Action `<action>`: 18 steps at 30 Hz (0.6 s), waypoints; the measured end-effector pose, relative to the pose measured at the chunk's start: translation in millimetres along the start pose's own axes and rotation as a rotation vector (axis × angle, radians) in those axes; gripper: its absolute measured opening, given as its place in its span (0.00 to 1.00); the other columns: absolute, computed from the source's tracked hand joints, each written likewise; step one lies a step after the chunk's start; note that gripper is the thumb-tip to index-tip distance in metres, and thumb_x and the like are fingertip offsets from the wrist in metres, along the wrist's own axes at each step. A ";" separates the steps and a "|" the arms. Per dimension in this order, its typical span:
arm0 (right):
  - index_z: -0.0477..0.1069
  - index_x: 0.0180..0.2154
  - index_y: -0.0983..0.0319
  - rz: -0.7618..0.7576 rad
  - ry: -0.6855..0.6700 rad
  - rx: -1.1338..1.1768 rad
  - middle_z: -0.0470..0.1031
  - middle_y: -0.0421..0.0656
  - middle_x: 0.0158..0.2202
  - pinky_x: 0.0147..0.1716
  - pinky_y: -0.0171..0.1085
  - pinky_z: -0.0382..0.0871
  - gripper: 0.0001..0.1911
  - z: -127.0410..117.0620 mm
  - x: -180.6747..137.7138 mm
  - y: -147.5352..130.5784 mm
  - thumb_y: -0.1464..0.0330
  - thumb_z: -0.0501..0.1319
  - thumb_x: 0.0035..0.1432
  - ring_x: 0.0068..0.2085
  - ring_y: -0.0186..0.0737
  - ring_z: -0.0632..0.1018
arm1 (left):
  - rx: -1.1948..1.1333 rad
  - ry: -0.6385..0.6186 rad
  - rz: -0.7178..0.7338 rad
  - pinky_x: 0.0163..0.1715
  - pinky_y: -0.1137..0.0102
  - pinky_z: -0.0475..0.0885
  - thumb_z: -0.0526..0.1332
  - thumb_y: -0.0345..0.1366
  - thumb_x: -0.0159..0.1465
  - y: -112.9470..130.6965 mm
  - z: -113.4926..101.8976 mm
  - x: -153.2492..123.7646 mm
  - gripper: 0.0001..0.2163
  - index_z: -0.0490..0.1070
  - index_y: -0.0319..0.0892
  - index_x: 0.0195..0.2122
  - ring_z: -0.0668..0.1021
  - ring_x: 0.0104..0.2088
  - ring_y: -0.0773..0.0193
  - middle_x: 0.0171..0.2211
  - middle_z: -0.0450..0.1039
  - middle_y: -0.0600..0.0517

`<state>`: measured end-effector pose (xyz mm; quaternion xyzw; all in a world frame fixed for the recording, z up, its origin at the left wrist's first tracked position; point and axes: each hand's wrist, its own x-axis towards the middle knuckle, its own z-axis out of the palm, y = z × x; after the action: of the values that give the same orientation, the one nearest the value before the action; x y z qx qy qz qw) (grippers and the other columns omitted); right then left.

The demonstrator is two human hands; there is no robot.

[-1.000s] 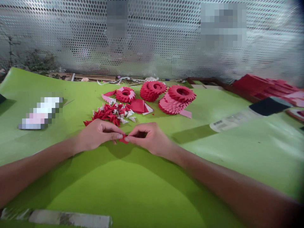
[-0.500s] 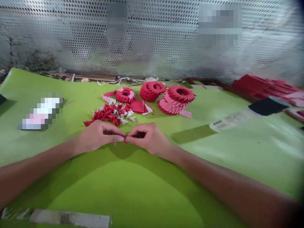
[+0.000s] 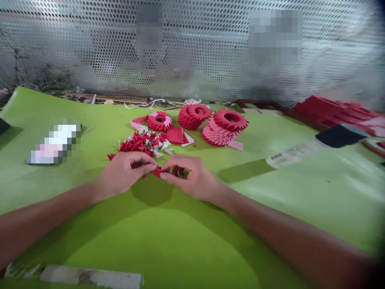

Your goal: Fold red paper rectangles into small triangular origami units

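Note:
My left hand (image 3: 124, 172) and my right hand (image 3: 191, 176) meet over the green table cover (image 3: 168, 241), both pinching one small red folded paper piece (image 3: 156, 172) between fingertips. Just beyond my hands lies a heap of red and white folded paper triangles (image 3: 141, 145). Farther back stand three ring-shaped assemblies of folded paper: a small red and white ring (image 3: 159, 121), a red ring (image 3: 194, 115) and a red ring on a pink stack (image 3: 224, 126). Flat red paper sheets (image 3: 177, 135) lie between them.
A bottle with a black cap (image 3: 319, 145) lies on its side at the right. Stacks of red paper (image 3: 337, 112) sit at the far right edge. A blurred white object (image 3: 52, 143) rests at the left. A perforated metal screen (image 3: 192, 48) closes the back.
My hands have lifted slightly and the fingers have shifted on the red paper piece, which now shows more between them. The rest is unmoved.

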<state>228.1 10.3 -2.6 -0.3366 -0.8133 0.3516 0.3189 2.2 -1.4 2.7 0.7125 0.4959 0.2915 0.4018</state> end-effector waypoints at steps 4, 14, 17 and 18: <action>0.79 0.42 0.61 -0.029 -0.041 -0.032 0.81 0.44 0.37 0.30 0.33 0.73 0.09 -0.5 -0.4 2.8 0.64 0.64 0.64 0.32 0.35 0.78 | 0.006 0.026 -0.005 0.32 0.71 0.73 0.63 0.43 0.66 -1.9 -1.1 0.3 0.10 0.80 0.43 0.41 0.78 0.31 0.65 0.36 0.82 0.51; 0.78 0.39 0.61 -0.187 0.009 -0.229 0.82 0.42 0.32 0.28 0.33 0.68 0.08 1.9 -1.3 4.8 0.65 0.61 0.67 0.29 0.35 0.78 | 0.051 0.013 0.046 0.27 0.71 0.71 0.62 0.43 0.67 -1.1 1.9 -0.8 0.12 0.80 0.42 0.41 0.78 0.28 0.64 0.35 0.82 0.49; 0.77 0.37 0.61 -0.229 0.038 -0.267 0.81 0.43 0.32 0.28 0.34 0.68 0.08 2.7 -1.6 3.3 0.67 0.61 0.67 0.29 0.36 0.77 | 0.060 0.009 0.081 0.30 0.70 0.73 0.62 0.42 0.67 0.6 2.4 -1.1 0.11 0.81 0.43 0.41 0.79 0.29 0.64 0.36 0.83 0.50; 0.77 0.36 0.61 -0.241 0.045 -0.277 0.81 0.43 0.31 0.28 0.34 0.68 0.07 2.9 -1.8 2.9 0.68 0.61 0.66 0.29 0.36 0.77 | 0.057 0.005 0.091 0.31 0.70 0.74 0.62 0.41 0.67 1.4 2.4 -1.2 0.11 0.82 0.43 0.40 0.80 0.30 0.63 0.36 0.83 0.50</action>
<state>227.8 9.3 -7.0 -0.2852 -0.8811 0.1878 0.3272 4.5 -3.5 2.6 0.7447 0.4721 0.2968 0.3667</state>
